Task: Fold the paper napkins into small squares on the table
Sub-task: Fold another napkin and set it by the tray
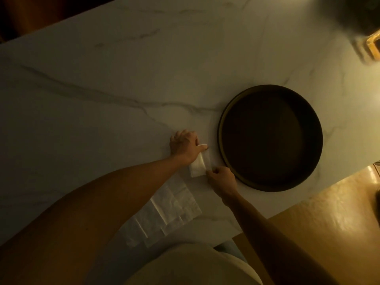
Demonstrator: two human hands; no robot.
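Observation:
A small white paper napkin (197, 166), folded into a narrow piece, lies on the marble table (102, 99) just left of a dark round tray. My left hand (186, 146) rests on its far end, the thumb pressing the paper down. My right hand (222, 178) pinches the napkin's near right edge with curled fingers. Several unfolded white napkins (164, 210) lie spread flat nearer to me, partly under my left forearm.
A large dark round tray (222, 128) with a low rim sits right of the hands, nothing visible in it. The table's edge runs diagonally at lower right, with yellowish floor (329, 212) beyond. A dark blurred object (353, 13) is at the top right corner.

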